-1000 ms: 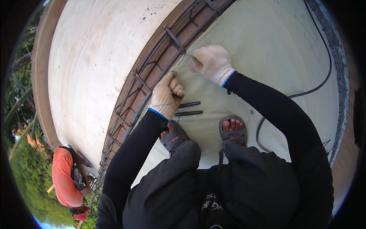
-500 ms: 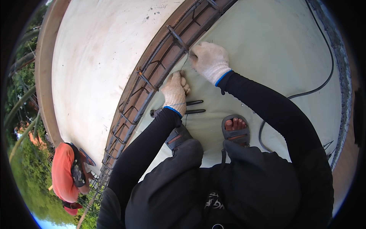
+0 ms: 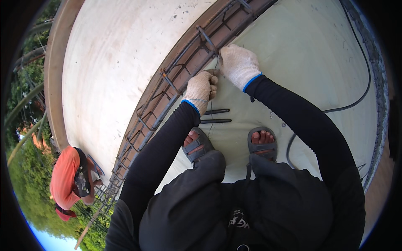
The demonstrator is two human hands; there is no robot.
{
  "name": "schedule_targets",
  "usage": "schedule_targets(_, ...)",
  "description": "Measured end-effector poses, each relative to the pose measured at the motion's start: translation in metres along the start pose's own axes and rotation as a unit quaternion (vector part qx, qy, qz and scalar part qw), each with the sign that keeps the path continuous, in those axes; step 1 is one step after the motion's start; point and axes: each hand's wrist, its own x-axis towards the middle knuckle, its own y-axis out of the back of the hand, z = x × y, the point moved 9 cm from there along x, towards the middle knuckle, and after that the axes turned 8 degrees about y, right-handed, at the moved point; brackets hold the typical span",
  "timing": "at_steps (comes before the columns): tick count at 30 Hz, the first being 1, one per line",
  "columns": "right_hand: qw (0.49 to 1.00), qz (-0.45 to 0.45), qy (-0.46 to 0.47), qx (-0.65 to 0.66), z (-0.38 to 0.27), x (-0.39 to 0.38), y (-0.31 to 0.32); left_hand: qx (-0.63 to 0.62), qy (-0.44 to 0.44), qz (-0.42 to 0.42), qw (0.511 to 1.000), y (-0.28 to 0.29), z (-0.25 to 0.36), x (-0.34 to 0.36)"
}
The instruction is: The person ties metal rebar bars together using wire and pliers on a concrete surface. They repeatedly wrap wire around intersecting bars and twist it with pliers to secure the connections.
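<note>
Both gloved hands crowd the rebar cage [image 3: 184, 79], left hand [image 3: 201, 88] curled round thin tie wire [image 3: 210, 113], right hand [image 3: 238, 65] closed, pinching its upper end against a stirrup.

Both arms reach forward and up, in long black sleeves. The left hand [image 3: 201, 88] wears a white glove with a blue cuff, and its fingers are curled in tight like a fist. The right hand [image 3: 238, 65] wears the same kind of glove, sits a bit higher, and is bent down at the wrist with fingers closed.
</note>
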Motion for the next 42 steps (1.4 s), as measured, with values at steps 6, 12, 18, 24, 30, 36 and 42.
schedule_targets(6, 0.997, -0.066, 0.016, -0.042, -0.004, 0.004, -0.001, -0.096, 0.008, 0.004, 0.995, -0.015, -0.013, -0.012)
schedule_targets(12, 0.993, -0.096, 0.053, -0.034, -0.01, -0.001, 0.008, -0.172, -0.031, -0.031, 0.984, -0.025, 0.005, -0.026)
schedule_targets(18, 0.999, -0.032, 0.042, 0.003, -0.003, -0.003, 0.002, -0.195, -0.033, -0.023, 0.98, -0.042, 0.013, -0.039)
schedule_targets(24, 0.999, -0.041, -0.023, 0.021, -0.007, -0.003, -0.002, 0.079, -0.208, -0.003, 0.975, -0.033, 0.042, -0.027)
schedule_targets(30, 0.991, -0.053, -0.067, 0.101, 0.005, -0.002, -0.019, 0.222, -0.275, 0.174, 0.919, -0.048, 0.07, -0.056)
schedule_targets(36, 0.983, -0.152, 0.098, 0.032, -0.004, 0.004, -0.046, 0.417, -0.381, 0.161, 0.809, -0.067, 0.076, -0.072)
schedule_targets(42, 0.917, -0.136, -0.031, 0.373, 0.037, -0.017, -0.03, 0.227, -0.197, 0.004, 0.954, -0.089, 0.023, -0.096)
